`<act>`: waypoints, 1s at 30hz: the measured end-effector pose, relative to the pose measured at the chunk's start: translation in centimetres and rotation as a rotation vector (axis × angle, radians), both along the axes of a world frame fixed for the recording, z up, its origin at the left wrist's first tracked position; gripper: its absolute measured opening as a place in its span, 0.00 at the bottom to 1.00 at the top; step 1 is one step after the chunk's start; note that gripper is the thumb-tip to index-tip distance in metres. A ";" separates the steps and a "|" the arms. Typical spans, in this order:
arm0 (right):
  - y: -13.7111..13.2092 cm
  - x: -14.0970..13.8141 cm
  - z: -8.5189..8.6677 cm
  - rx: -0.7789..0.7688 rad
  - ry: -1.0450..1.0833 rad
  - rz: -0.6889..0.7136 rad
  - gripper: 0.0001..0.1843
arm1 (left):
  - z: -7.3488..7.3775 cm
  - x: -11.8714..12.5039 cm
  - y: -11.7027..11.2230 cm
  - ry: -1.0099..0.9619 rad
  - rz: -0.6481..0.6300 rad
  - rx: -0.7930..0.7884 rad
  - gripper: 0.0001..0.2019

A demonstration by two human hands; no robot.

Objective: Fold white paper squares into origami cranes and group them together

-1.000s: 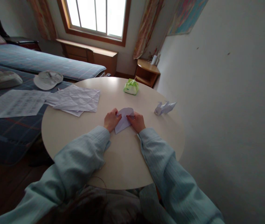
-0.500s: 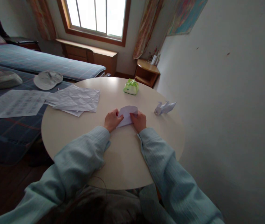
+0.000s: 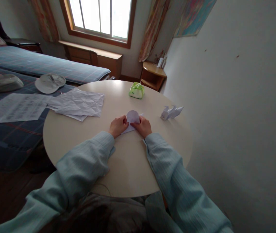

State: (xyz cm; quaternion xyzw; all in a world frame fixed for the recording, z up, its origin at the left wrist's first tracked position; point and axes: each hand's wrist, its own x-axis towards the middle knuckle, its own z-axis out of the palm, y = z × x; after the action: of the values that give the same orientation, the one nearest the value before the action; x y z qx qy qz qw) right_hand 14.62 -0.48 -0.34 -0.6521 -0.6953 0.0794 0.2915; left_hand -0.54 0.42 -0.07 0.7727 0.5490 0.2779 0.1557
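A small pale folded paper (image 3: 132,117) lies on the round beige table (image 3: 118,161) between my two hands. My left hand (image 3: 117,126) pinches its left edge with curled fingers. My right hand (image 3: 143,126) grips its right side, fingers closed over the fold. Both hands meet close together over the paper, so much of it is hidden. A finished white folded paper figure (image 3: 171,112) rests to the right, apart from my hands.
A stack of creased white sheets (image 3: 78,103) lies at the table's left edge. A green tissue pack (image 3: 136,90) sits at the far side. Left of the table is a bed with printed papers (image 3: 16,106) and a white cap (image 3: 49,83). A wall runs close on the right.
The paper has been folded up smaller; its lower point that lay toward me is gone. My hands have drawn closer together over it.
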 end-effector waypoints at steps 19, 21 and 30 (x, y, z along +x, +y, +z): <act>0.5 0.2 -0.6 0.319 0.188 -0.043 0.16 | 0.5 0.0 -0.1 0.016 0.187 -0.047 0.09; 0.4 0.1 -0.4 0.409 0.230 -0.041 0.14 | 0.5 -0.1 0.0 0.016 0.274 -0.067 0.10; -0.4 -0.8 -0.3 0.241 0.216 0.327 0.04 | 0.7 -0.1 -0.2 -0.027 0.252 -0.087 0.13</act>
State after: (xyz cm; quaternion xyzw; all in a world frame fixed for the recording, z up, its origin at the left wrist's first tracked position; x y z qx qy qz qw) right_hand 13.78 -0.91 -0.66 -0.4791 -0.7610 0.1113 0.4230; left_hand -0.61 0.23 0.63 0.6863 0.6512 0.2816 0.1600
